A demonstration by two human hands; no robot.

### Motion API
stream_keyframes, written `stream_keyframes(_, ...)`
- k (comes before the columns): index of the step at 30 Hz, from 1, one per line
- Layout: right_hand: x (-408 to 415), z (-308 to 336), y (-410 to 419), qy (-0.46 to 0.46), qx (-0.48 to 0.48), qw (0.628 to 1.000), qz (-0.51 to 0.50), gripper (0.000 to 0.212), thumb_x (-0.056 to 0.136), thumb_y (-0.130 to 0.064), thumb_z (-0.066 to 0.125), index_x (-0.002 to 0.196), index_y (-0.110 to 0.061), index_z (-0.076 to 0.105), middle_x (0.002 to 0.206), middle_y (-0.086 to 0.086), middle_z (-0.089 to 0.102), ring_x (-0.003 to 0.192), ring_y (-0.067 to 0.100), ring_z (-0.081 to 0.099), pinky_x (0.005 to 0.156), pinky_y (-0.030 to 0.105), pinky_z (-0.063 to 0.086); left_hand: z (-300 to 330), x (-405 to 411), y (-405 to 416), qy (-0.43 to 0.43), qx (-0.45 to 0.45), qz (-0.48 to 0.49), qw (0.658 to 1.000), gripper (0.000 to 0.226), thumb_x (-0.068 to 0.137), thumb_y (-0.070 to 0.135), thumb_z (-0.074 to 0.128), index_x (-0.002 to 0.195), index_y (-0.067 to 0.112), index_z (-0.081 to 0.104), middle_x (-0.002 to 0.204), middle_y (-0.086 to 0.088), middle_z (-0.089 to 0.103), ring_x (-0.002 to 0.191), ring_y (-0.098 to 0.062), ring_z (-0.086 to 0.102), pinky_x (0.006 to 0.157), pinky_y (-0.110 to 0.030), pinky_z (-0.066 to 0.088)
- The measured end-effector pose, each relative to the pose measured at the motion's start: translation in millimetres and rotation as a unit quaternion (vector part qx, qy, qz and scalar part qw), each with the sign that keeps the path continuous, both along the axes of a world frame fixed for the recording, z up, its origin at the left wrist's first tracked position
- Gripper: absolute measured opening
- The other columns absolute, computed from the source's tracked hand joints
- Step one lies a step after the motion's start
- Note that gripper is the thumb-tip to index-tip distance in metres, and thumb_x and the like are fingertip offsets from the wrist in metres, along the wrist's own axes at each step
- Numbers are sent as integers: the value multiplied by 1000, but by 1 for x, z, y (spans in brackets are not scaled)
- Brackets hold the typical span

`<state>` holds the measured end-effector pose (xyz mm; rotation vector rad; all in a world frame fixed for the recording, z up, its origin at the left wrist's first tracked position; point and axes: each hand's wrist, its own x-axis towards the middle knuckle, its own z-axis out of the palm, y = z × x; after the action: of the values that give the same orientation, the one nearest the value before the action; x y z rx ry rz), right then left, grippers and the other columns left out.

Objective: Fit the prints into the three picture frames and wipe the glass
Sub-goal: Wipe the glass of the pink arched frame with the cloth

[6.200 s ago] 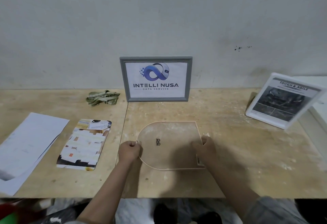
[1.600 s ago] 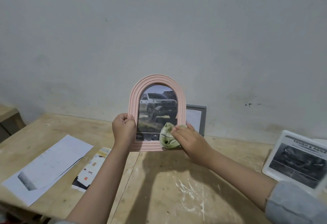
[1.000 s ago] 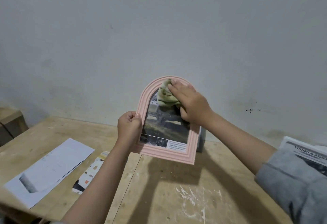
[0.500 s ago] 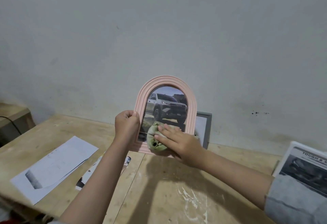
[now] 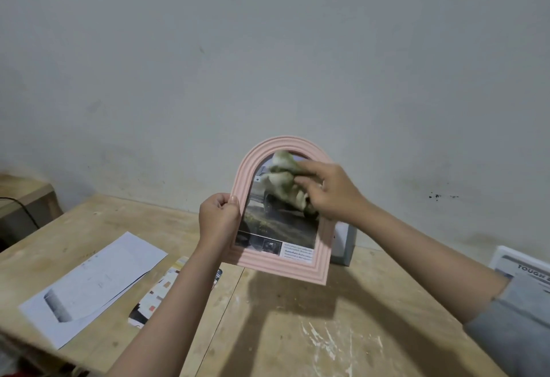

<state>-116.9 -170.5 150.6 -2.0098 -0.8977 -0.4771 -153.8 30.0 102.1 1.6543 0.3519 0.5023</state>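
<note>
Two hands share the work: the left hand (image 5: 219, 218) grips the pink arched frame (image 5: 284, 268) above the table, while the right hand (image 5: 330, 190) should press the bunched cloth (image 5: 282, 181) evenly across all the glass.

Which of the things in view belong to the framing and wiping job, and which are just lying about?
In the job:
- pink frame, gripped by the left hand
- cloth, pressed on its glass by the right hand
- grey frame behind it
- white frame at right

Lying about:
- white sheets
- patterned card
- wooden box at far left
</note>
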Motion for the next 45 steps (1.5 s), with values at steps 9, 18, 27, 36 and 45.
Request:
stream_keyframes(9, 17, -50, -2, -288, -190, 934, -93, 44, 78, 4, 60, 123, 1, 60, 125, 24, 58, 116, 38, 55, 93, 48, 48, 13, 7, 0, -9, -31, -17, 999, 27, 87, 13, 46, 62, 9, 52, 56, -10, 42, 55, -29, 47, 51, -50, 50)
stream_keyframes(18, -31, -90, 18, -163, -145, 975, 34, 47, 76, 5, 57, 120, -10, 61, 107, 10, 66, 96, 25, 63, 79, 35, 53, 16, 9, 4, -38, 3, 42, 998, 24, 88, 8, 44, 64, 6, 45, 60, -8, 32, 56, -20, 30, 52, -28, 28)
stream_keyframes(27, -16, -29, 2, -69, -33, 997, 14, 41, 79, 0, 49, 117, -5, 63, 107, 5, 67, 99, 13, 59, 90, 20, 46, 7, 7, -1, -49, 35, 32, 998, 26, 90, 7, 49, 65, 13, 51, 54, -1, 42, 50, -18, 35, 51, -27, 28)
stream_keyframes(36, 16, -38, -4, -326, -153, 922, -146, 59, 70, -3, 54, 129, -1, 54, 137, 22, 49, 129, 35, 45, 107, 53, 31, 9, 0, -12, -106, 65, -36, 992, 25, 90, 2, 48, 67, 10, 52, 51, 2, 40, 44, -8, 33, 45, -23, 27)
stream_keyframes(45, -27, -76, 22, -301, -150, 942, -16, 41, 77, 4, 50, 115, -2, 64, 123, 19, 60, 124, 32, 51, 104, 48, 37, 2, -5, -16, -100, 23, -61, 993, 23, 90, 8, 51, 68, 6, 54, 55, -3, 45, 50, -11, 40, 50, -24, 34)
